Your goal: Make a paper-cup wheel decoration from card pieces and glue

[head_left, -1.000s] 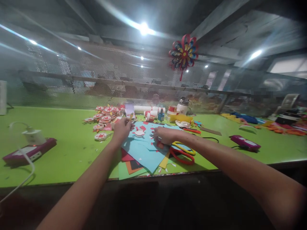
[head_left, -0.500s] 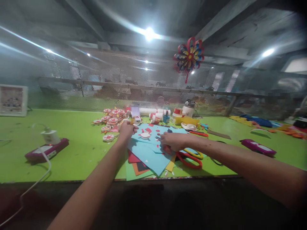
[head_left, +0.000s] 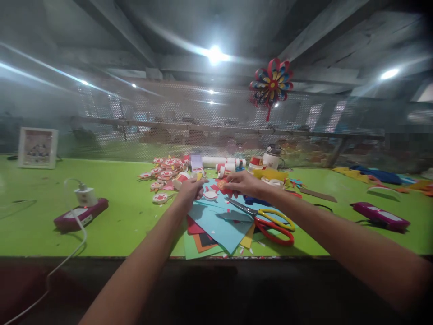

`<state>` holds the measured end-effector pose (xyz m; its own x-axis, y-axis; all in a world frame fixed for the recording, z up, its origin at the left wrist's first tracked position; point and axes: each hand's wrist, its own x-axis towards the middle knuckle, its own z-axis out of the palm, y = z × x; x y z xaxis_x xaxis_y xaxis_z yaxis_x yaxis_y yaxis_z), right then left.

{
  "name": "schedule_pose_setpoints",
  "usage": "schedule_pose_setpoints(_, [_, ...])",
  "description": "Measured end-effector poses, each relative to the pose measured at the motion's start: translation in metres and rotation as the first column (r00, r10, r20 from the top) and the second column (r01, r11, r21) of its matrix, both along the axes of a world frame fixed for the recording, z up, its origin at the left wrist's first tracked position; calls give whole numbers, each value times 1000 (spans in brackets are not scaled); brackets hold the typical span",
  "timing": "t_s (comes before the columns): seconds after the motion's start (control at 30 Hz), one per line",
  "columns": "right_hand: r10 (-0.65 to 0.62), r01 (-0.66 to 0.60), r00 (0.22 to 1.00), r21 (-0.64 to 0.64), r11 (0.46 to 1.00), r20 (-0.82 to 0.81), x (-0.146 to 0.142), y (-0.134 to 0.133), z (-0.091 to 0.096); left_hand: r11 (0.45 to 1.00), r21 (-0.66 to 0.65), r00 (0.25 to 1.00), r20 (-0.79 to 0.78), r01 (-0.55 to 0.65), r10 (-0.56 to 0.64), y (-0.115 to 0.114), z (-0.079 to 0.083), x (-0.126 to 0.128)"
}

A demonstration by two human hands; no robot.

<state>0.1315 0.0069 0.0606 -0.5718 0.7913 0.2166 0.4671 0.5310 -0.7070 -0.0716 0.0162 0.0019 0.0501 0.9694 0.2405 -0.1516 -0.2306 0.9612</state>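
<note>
My left hand [head_left: 190, 193] is closed in a pinch on a small yellow piece [head_left: 199, 176], probably paper. My right hand [head_left: 246, 183] has its fingertips closed at the edge of a red cutout with a gold pattern [head_left: 222, 185]. Between the hands, a small white disc with red bits around it [head_left: 210, 195] lies on light blue paper [head_left: 221, 225]. Scissors [head_left: 260, 216] with one yellow and one red handle rest on the paper below my right hand, blades pointing left.
Red-and-white paper turtle shapes [head_left: 166, 174] are heaped at left. White rolls [head_left: 216, 160], a bottle [head_left: 271, 158] and yellow paper [head_left: 269, 174] stand behind. Purple power strips [head_left: 81, 214] lie at either side on the green table [head_left: 135, 234]. A paper flower [head_left: 272, 85] hangs above.
My right hand has left the scissors on the paper and moved up to the red cutout. My left hand still holds the yellow piece. The view has shifted slightly left.
</note>
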Motion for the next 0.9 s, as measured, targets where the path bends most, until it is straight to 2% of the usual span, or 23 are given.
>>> schedule_pose_setpoints(0.1, [-22, -1, 980, -115, 993, -195, -13, 3, -16, 996, 7, 996, -15, 84, -84, -3, 1, 1])
schedule_pose_setpoints(0.17, [-36, -7, 956, -147, 989, -292, -21, 4, -27, 993, 6, 993, -15, 117, -117, -6, 3, 3])
schedule_pose_setpoints(0.33, [-55, -14, 916, -168, 986, -397, -35, 4, -41, 991, 9, 990, 22, 136, -136, -12, 7, 7])
schedule_pose_setpoints(0.77, [-75, -119, 825, -302, 946, -560, -38, -11, -41, 990, -66, 978, 176, 125, -112, -14, 8, 6])
schedule_pose_setpoints(0.9, [-97, -129, 810, -337, 932, -578, -37, -15, -41, 989, 8, 983, 107, 149, -149, -16, 8, 6])
